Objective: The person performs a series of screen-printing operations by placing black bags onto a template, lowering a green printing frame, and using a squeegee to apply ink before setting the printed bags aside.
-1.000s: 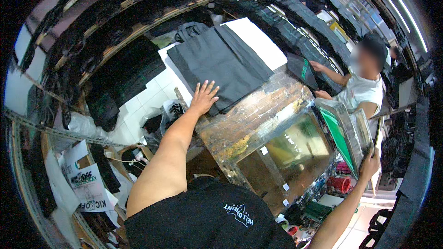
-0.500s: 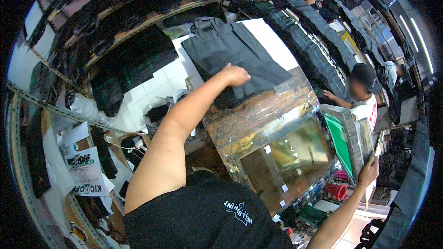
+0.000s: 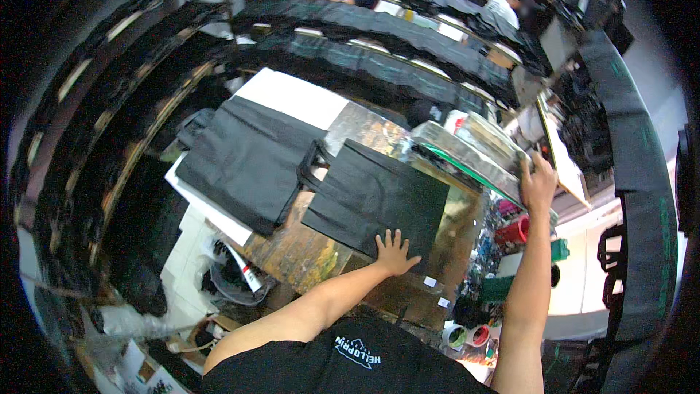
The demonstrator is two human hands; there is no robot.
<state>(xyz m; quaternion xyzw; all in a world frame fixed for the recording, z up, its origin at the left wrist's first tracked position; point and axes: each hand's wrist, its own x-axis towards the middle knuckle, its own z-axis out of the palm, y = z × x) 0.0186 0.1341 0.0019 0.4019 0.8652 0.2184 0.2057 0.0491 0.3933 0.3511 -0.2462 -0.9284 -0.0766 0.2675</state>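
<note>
My left hand [image 3: 397, 254] rests with fingers spread on the near edge of a black fabric bag [image 3: 379, 197]. That bag lies flat over a glass-topped printing board, and its handles [image 3: 313, 164] reach toward a pile of black bags [image 3: 244, 153] on the left. My right hand [image 3: 538, 181] is closed round the near end of a screen-printing frame [image 3: 474, 164], which is tilted up at the board's far right side. A green strip shows along the frame's lower edge. Small white tabs [image 3: 431, 282] are stuck to the board near my left hand.
Between pile and board runs a paint-stained wooden table [image 3: 292, 255]. Ink pots, including a red container [image 3: 512, 230], stand to the right of the board. A bin [image 3: 237, 277] is on the floor at left. Racks of black bags [image 3: 350, 22] surround the table; a person [image 3: 503, 13] is at the back.
My left hand has moved from the pile to the board, where a black bag now lies on the glass. My right hand stays on the frame. The view has turned right.
</note>
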